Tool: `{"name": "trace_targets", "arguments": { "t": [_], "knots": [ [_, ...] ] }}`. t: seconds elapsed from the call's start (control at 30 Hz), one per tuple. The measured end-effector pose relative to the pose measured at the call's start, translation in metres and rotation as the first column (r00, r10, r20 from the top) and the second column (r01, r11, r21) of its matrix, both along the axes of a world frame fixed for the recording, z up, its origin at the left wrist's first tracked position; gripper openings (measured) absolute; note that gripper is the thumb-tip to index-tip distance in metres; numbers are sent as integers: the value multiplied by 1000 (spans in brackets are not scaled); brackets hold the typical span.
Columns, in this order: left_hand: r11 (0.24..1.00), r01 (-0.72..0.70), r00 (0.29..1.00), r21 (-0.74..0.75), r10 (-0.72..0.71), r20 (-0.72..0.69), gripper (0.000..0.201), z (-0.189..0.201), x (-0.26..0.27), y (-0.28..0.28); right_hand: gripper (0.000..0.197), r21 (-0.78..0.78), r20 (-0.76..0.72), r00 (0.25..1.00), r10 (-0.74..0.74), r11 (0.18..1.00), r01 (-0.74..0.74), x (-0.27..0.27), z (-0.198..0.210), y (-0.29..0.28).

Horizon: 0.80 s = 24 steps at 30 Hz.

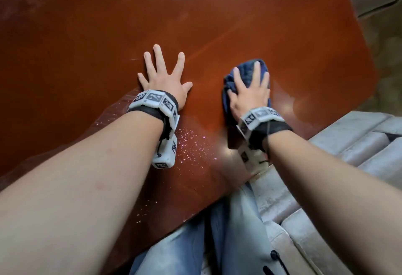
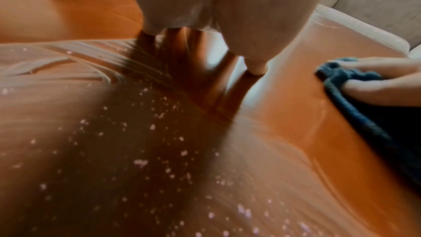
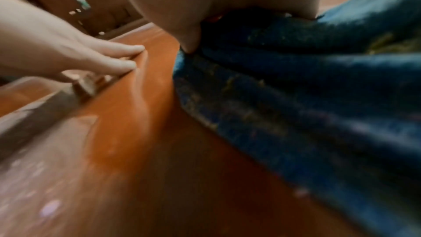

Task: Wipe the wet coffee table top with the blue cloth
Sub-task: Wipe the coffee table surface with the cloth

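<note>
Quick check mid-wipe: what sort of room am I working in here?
Probably a home living room: a low glossy reddish-brown coffee table, a grey upholstered sofa beside it, and the person's knees at its edge.

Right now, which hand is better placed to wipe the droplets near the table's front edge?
Right. The right hand already presses the crumpled blue cloth flat onto the glossy reddish-brown coffee table top; the left hand lies bare, fingers spread.

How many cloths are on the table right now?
1. The bunched dark blue cloth lies on the glossy brown coffee table top, flattened under the right hand. The left hand covers bare table; none seems hidden.
</note>
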<state>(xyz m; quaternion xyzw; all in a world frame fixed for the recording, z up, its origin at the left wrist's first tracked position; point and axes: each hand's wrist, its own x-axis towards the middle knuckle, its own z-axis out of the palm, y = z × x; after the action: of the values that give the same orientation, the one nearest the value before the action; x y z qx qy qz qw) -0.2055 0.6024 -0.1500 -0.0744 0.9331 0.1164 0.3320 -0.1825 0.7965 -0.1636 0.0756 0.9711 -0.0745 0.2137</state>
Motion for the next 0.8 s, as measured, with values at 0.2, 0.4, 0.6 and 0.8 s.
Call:
{"name": "trace_targets", "arguments": {
  "t": [0.2, 0.4, 0.6, 0.8],
  "knots": [
    [994, -75, 997, -83, 74, -13, 73, 2, -8, -22, 62, -161, -18, 956, 294, 942, -293, 54, 7, -61],
    [987, -146, 989, -63, 146, 3, 79, 6, -15, 16, 61, -98, 18, 990, 142, 985, -140, 64, 15, 30],
    [990, -134, 991, -48, 135, 16, 78, 6, -9, 46, 58, -50, 2, 998, 63, 997, -63, 11, 11, 8],
    [988, -134, 989, -76, 137, 49, 79, 7, -11, 45, 64, -158, 54, 973, 223, 964, -212, 76, 17, 37]
  ]
}}
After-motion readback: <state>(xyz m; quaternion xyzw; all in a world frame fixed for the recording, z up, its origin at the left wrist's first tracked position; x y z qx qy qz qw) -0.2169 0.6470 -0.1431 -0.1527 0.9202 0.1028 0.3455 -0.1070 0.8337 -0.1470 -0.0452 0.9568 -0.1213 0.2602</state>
